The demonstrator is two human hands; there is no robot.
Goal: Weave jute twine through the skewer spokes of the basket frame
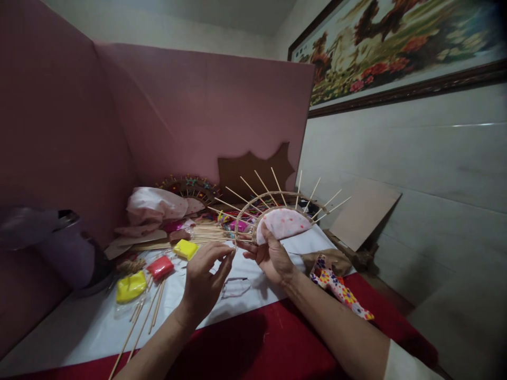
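A half-round fan frame (283,224) is raised above the table, its centre covered in pale pink spotted cloth and thin wooden sticks fanning outward. Twine or cord seems to run in an arc across the sticks. My right hand (273,256) grips it from below, thumb on the cloth and fingers behind the lower left end. Beside that end, my left hand (209,269) is closed in a pinch on a thin strand, which appears to lead up to the frame's left corner. Just under the hands lies a pair of glasses (236,287) on the white sheet.
Yellow packets (131,286), a red packet (160,268) and loose sticks (154,306) lie at left, near a purple kettle-like vessel (75,253). Behind stands a decorated half-round piece (190,184). Flowered cloth (340,287) lies at right; cardboard (364,211) leans on the wall.
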